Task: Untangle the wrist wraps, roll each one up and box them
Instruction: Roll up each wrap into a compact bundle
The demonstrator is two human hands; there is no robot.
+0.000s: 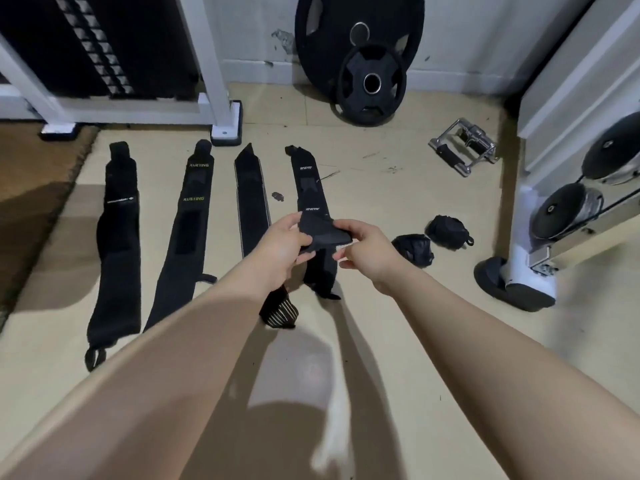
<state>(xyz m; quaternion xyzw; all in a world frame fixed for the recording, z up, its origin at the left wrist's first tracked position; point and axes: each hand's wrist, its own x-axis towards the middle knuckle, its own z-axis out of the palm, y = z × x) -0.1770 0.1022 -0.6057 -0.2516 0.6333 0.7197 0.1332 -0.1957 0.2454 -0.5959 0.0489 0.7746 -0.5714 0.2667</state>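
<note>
Several black wrist wraps lie flat and side by side on the beige floor. The rightmost wrap has its near end folded up between my hands. My left hand pinches the fold from the left, and my right hand pinches it from the right. To the left lie a striped-edge wrap, a wrap with green lettering and the leftmost wrap. Two rolled-up black wraps sit on the floor right of my hands. No box is in view.
Two black weight plates lean on the back wall. A chrome cable handle lies at the back right. A white machine frame stands at the back left, and another machine's foot at the right.
</note>
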